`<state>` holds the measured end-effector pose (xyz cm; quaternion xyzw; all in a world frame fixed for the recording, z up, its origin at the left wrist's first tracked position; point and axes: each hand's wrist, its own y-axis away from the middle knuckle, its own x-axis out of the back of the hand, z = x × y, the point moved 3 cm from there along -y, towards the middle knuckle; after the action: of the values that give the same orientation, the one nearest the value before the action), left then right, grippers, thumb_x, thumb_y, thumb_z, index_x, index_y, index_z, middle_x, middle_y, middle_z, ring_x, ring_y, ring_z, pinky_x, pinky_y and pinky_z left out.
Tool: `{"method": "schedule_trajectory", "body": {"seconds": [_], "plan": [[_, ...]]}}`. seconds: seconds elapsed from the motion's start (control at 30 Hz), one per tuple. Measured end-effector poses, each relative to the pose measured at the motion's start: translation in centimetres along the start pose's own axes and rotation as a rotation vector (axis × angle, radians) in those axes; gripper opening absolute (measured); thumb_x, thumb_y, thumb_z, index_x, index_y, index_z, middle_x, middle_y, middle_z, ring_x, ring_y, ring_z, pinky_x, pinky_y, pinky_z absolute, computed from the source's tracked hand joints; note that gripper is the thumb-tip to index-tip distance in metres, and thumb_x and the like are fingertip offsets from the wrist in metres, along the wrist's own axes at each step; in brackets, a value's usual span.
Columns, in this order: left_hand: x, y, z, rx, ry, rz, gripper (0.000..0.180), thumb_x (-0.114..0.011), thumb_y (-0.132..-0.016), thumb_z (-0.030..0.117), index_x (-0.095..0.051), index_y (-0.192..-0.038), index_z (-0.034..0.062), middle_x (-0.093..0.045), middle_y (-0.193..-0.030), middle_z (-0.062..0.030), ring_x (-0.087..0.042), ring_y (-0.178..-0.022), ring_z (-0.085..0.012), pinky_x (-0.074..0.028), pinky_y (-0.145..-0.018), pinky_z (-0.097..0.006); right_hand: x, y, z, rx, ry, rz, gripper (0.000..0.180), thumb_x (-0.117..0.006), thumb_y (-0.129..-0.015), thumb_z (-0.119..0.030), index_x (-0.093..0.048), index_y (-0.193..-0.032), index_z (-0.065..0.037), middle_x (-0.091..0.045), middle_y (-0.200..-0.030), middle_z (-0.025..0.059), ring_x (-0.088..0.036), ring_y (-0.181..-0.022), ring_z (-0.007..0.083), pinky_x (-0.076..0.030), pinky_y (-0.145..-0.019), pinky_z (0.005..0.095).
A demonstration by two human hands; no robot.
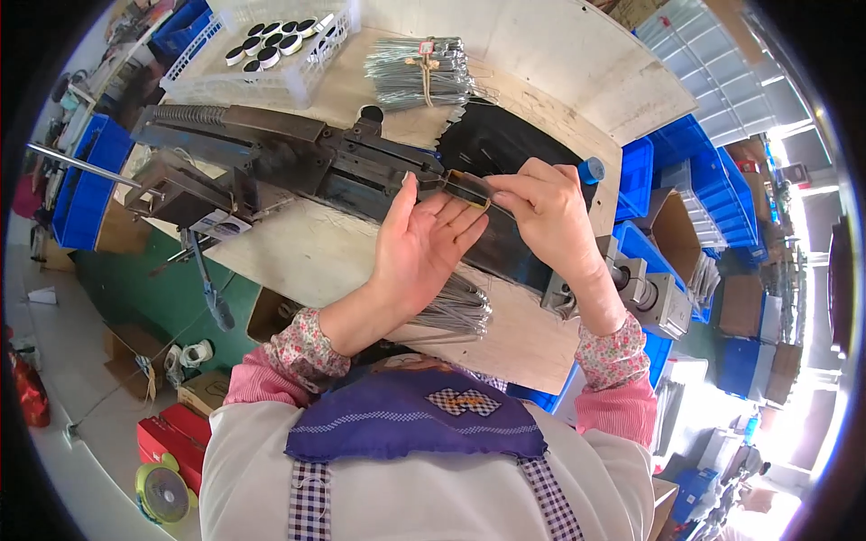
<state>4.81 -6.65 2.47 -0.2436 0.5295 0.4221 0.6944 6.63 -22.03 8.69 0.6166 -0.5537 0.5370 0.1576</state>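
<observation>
Palm up, my left hand (417,245) is open with its fingers stretched out under a small dark flat piece with an amber-yellow edge (469,187). My right hand (544,215) pinches the right end of that piece between thumb and forefinger. The piece lies at the end of a long dark metal machine (307,158) on the wooden table; I cannot tell whether it touches the machine. Below my left hand, a bundle of thin metal rods (462,311) lies partly hidden by my wrist.
Behind the machine lies a tied bundle of metal rods (417,81). A clear plastic basket (302,83) holds several black-and-white round pieces. A silver metal cylinder unit (645,290) stands by my right forearm, and a blue cap (591,170) lies beyond that hand. Blue bins (634,180) line the right side.
</observation>
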Motion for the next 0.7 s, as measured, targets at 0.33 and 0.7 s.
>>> {"method": "schedule_trajectory", "body": {"seconds": [0.33, 0.7], "plan": [[0.4, -0.2, 0.0, 0.022, 0.087, 0.031, 0.072, -0.030, -0.097, 0.057, -0.045, -0.122, -0.0091, -0.050, -0.126, -0.0197, -0.044, -0.125, -0.0307, -0.027, -0.113, -0.043, -0.2, -0.1, -1.7, 0.142, 0.196, 0.039, 0.019, -0.063, -0.070, -0.004, -0.067, -0.088, -0.011, -0.054, -0.076, 0.0038, -0.057, -0.076, 0.0223, -0.038, -0.072, 0.0358], [0.7, 0.4, 0.1, -0.028, 0.033, -0.021, 0.067, -0.035, -0.096, 0.057, -0.046, -0.127, -0.0019, -0.049, -0.134, -0.0122, -0.042, -0.127, -0.0229, -0.026, -0.109, -0.037, 1.0, 3.4, -4.0, -0.149, 0.301, -0.135, 0.042, -0.054, -0.084, -0.006, -0.050, -0.125, 0.003, -0.063, -0.071, 0.0146, -0.063, -0.055, 0.0289, -0.050, -0.051, 0.0381]]}}
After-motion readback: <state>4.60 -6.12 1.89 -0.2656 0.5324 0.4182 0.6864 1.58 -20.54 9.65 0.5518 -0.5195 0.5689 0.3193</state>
